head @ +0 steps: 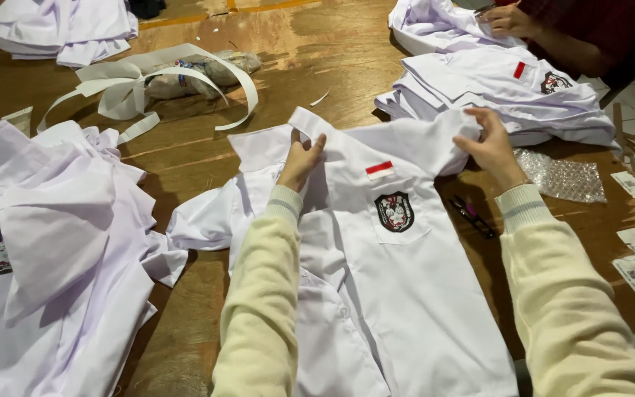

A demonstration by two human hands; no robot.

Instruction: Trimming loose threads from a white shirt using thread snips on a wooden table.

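Shirt: the white shirt [398, 294] lies flat, front up, in the lower middle of the frame, so you can work its top edge; its collar points to the upper middle.
Left hand: your left hand [300, 162] is closed on the collar near the placket, pinning that side.
Right hand: your right hand [488, 143] pinches the shoulder right of centre, fingers curled, keeping the cloth taut.
Snips: small snips [473, 215] lie just right of the shirt, within reach.
Piles: loose shirts [53, 242] at left; a folded stack [501, 92] upper right, where another person's hand [507, 20] rests.
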